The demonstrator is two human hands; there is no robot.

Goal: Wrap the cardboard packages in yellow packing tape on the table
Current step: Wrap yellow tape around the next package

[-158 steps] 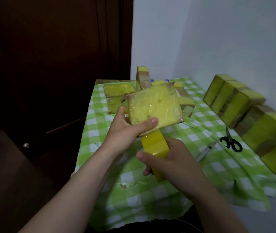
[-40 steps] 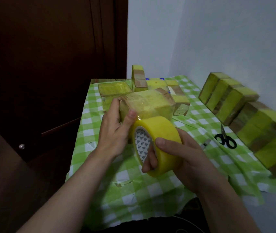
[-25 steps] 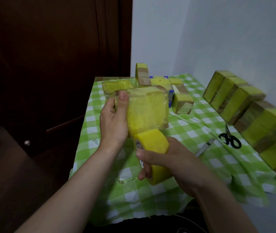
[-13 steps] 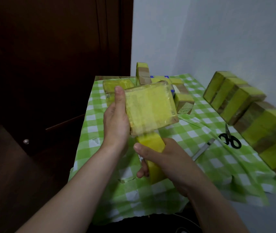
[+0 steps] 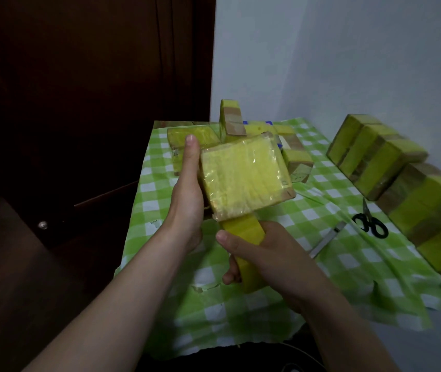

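The left hand [image 5: 187, 200] clasped the package [image 5: 243, 175] above the table [image 5: 267, 312], its taped face tipped up since a moment before; the right hand [image 5: 270, 253] gripped the tape roll [image 5: 243, 232], drawn under its near edge (probably another pass laid).

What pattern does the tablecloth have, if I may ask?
Green-and-white checks on the tablecloth, shown in the head view.

Left hand [image 5: 187, 194] grips package [image 5: 243, 178] edge, thumb straight up; right hand [image 5: 267, 253] curled round tape roll [image 5: 243, 229] just below.
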